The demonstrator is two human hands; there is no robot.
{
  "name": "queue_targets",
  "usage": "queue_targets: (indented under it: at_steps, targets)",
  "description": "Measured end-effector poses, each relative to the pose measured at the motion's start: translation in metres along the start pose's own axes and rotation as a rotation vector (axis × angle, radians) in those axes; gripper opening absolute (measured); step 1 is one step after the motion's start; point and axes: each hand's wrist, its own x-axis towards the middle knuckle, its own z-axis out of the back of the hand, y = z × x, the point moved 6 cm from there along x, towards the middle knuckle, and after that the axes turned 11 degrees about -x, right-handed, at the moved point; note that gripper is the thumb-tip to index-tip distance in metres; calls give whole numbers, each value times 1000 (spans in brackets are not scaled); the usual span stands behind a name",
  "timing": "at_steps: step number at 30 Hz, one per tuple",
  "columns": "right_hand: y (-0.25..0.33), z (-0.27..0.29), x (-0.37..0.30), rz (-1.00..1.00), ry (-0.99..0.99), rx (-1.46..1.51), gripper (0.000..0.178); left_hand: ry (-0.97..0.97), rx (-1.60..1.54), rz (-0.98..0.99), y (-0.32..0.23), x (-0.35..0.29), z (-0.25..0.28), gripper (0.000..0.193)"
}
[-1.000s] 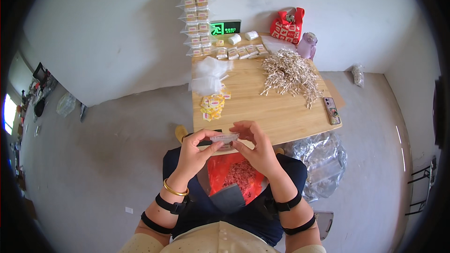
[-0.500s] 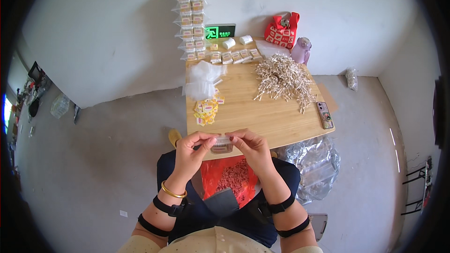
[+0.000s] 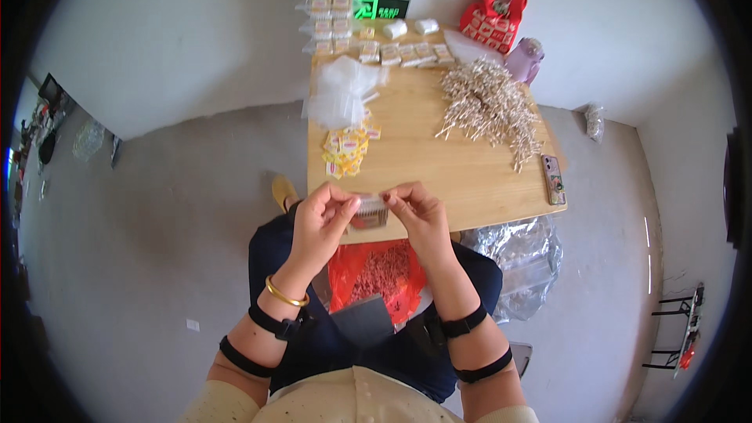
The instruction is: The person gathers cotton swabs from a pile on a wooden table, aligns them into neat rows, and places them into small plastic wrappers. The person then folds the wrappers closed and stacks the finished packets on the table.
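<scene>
Between my two hands, at the table's near edge, is a small clear plastic packet (image 3: 368,216) of what look like cotton swabs. My left hand (image 3: 323,215) pinches its upper left corner between thumb and fingers. My right hand (image 3: 419,210) pinches the upper right corner in the same way. The packet's lower part hangs upright below my fingertips, slightly blurred. Yellow and white cards (image 3: 346,150) lie scattered beyond my left hand, with a heap of clear empty bags (image 3: 343,94) behind them. A large loose pile of swabs (image 3: 493,102) spreads over the table's far right.
Filled packets (image 3: 407,54) line the wooden table's (image 3: 415,164) far edge, beside a tall stack of packets (image 3: 330,4). A phone (image 3: 553,180), purple bottle (image 3: 526,59) and red tote (image 3: 493,22) are at right. Below the edge sits a red bag (image 3: 399,298) of small pieces.
The view has tilted, so the table sits higher in the picture. Both hands still pinch the packet's top corners; my grip looks much the same.
</scene>
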Motion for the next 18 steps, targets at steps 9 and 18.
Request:
queue_targets:
  at_steps: [9, 18]
  targets:
    - [-80, -16, 25, -102, 60, -203, 19, -31, 24, 63, 71, 24, 29, 11]
    - [-126, -16, 37, -368, 245, -116, 30, -71, -353, 458, 133, 33, 52, 24]
